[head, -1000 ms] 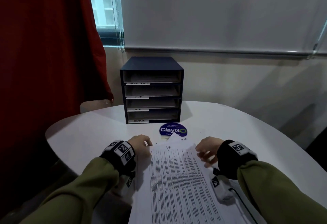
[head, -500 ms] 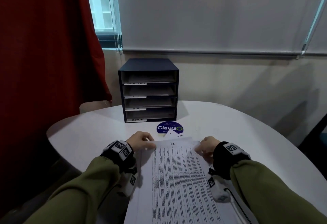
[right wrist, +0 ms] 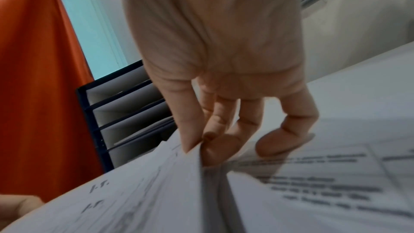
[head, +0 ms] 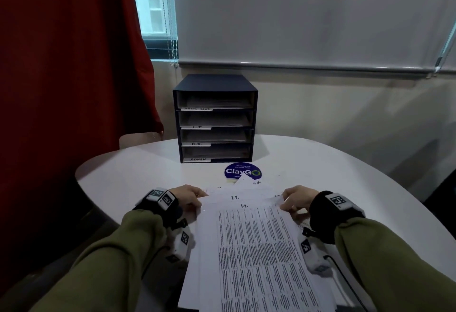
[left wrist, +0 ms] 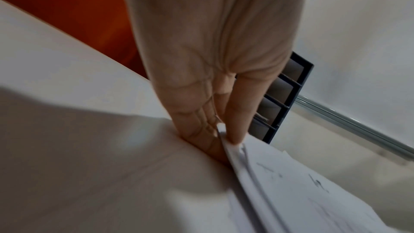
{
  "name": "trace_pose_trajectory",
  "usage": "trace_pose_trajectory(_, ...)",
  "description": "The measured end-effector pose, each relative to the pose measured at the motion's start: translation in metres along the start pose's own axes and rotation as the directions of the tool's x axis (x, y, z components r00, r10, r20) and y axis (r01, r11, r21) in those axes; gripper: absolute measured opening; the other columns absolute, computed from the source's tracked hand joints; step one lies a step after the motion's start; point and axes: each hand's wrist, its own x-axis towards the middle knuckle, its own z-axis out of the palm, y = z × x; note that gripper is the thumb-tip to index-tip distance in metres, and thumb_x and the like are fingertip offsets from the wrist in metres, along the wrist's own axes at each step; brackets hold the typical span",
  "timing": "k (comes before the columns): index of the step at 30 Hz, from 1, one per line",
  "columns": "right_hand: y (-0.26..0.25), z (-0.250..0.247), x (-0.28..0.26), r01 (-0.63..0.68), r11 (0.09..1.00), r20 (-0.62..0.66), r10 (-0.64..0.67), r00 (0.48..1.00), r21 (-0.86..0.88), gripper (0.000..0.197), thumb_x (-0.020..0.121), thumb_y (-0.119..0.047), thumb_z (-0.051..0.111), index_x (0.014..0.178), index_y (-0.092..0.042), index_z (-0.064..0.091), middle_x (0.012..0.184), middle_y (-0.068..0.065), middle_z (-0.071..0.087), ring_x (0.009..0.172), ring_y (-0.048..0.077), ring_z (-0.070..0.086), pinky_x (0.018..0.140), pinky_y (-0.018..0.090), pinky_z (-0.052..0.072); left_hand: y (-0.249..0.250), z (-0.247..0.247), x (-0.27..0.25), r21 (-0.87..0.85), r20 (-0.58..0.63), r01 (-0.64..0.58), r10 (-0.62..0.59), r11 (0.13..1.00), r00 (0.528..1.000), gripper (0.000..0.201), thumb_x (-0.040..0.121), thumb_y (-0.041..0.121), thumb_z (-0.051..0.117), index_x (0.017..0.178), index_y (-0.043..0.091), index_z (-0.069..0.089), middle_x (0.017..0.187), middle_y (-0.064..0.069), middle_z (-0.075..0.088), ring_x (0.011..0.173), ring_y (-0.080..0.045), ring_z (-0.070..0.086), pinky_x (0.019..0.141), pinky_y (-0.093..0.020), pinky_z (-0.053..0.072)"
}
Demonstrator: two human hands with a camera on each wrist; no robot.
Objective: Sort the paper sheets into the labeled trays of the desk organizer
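A dark blue desk organizer (head: 215, 118) with labeled trays stacked one above another stands at the table's far side; paper lies in its trays. A stack of printed paper sheets (head: 256, 250) lies on the white table (head: 128, 171) before me. My left hand (head: 188, 197) pinches the top sheets' left corner (left wrist: 226, 136) between thumb and fingers. My right hand (head: 294, 198) pinches the right corner (right wrist: 197, 150), thumb on top, fingers beneath. The top two sheets are marked "I.T." and are lifted slightly off the pile.
A round blue ClayGo sticker (head: 243, 171) lies between the organizer and the papers. A red curtain (head: 69, 65) hangs at the left past the table edge. A wall with a rail (head: 296, 66) runs behind. Bare tabletop extends to the right (head: 345, 171).
Both hands moved to the far corners of the top sheets and took hold. A second "I.T." sheet now shows, fanned out beyond the top one.
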Motion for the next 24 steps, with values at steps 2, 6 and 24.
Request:
trace_pose_trajectory(2,-0.004,0.005,0.002,0.023,0.997,-0.006,-0.023,1.000,-0.068,0.030,0.086,0.000,0.062,0.064,-0.015,0.049,0.064,0.003,0.049,0.058,0.016,0.047,0.044,0.018,0.040,-0.002,0.003,-0.001,-0.104,0.004,-0.005,0.005,0.995,1.000,0.027,0.082,-0.016,0.047,0.074,0.004,0.064,0.066,-0.012,0.062,0.054,-0.018,0.060,0.061,-0.026,0.052)
trace_pose_trajectory(6,-0.009,0.010,0.002,0.030,0.999,-0.016,-0.030,0.999,-0.035,0.026,0.086,-0.002,0.063,0.072,-0.019,0.048,0.075,0.001,0.052,0.061,0.011,0.052,0.035,0.011,0.044,-0.005,0.010,-0.010,-0.282,0.008,-0.025,0.028,0.959,1.000,0.010,0.083,0.004,0.068,0.088,-0.004,0.065,0.089,-0.024,0.066,0.068,-0.019,0.068,0.066,-0.023,0.057)
trace_pose_trajectory(24,-0.003,-0.013,-0.012,0.178,0.893,-0.120,-0.140,0.983,0.413,0.024,0.084,0.017,0.051,0.073,-0.005,0.051,0.061,0.009,0.049,0.052,0.018,0.047,0.048,0.022,0.037,0.049,0.016,-0.033,-0.376,-0.067,-0.279,0.274,0.884,0.959,0.008,0.089,0.016,0.063,0.091,0.011,0.058,0.086,-0.005,0.064,0.072,-0.016,0.063,0.061,-0.023,0.052)
